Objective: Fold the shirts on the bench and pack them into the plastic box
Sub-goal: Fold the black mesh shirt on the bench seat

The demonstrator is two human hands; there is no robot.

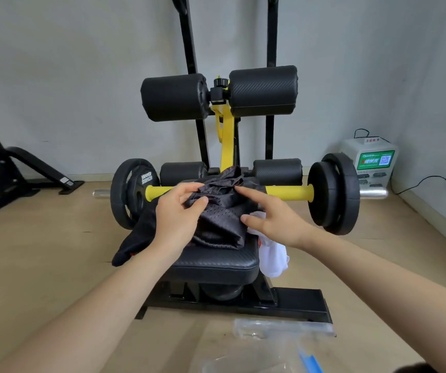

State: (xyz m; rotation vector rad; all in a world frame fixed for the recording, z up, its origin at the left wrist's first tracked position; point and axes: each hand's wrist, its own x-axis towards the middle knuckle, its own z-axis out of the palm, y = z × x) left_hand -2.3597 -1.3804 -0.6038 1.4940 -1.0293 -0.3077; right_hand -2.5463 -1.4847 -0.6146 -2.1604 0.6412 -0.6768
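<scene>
Black mesh shirt (pixel 222 219) bunched on bench surface (pixel 216 262), not yet folded. Left hand (pixel 180 211) pinches fabric; right hand (pixel 273 216) grip wide, touching cloth. Next likely: spread flat (plastic box (pixel 232 359) on floor).

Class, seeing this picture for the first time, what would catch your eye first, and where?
Likely the centre, where the left hand pinches a crumpled dark mesh shirt on the black bench and the right hand touches it. Behind them, a yellow bar with black weight plates stands out.
</scene>
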